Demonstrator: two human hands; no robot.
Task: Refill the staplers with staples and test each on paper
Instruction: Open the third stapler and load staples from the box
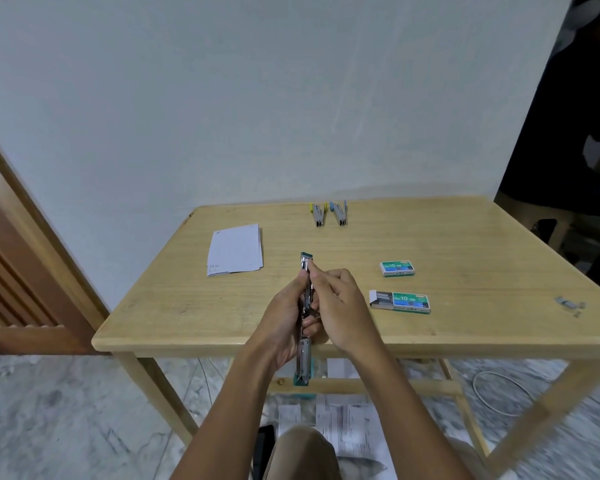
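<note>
My left hand [284,318] is wrapped around the middle of the teal-and-chrome stapler [305,323], which is swung fully open into one long line; my fingers hide its hinge, so I cannot make out how the two halves meet. One teal-tipped end points away from me over the table, the other hangs past the near table edge toward my lap. My right hand [340,308] comes in from the right with its fingers curled, and its fingertips [313,268] pinch at the upper metal channel near the far end. Whether a strip of staples sits between those fingertips is too small to tell. Both forearms rise from the bottom of the view, meeting over the front edge of the light wooden table [465,244].

Just right of my right hand lies the open green staple box [400,301], its white flap folded out to the left and grey staple strips showing in the mouth. Beyond it sits a closed green staple box [397,268]. Near the right table edge lie some loose grey staple pieces [568,304], blurred. To the left of the stapler rests a stack of white paper sheets [235,249]. At the far edge, side by side, lie a yellow-tipped stapler [317,213] and a blue-tipped stapler [339,213], both standing open.
</note>
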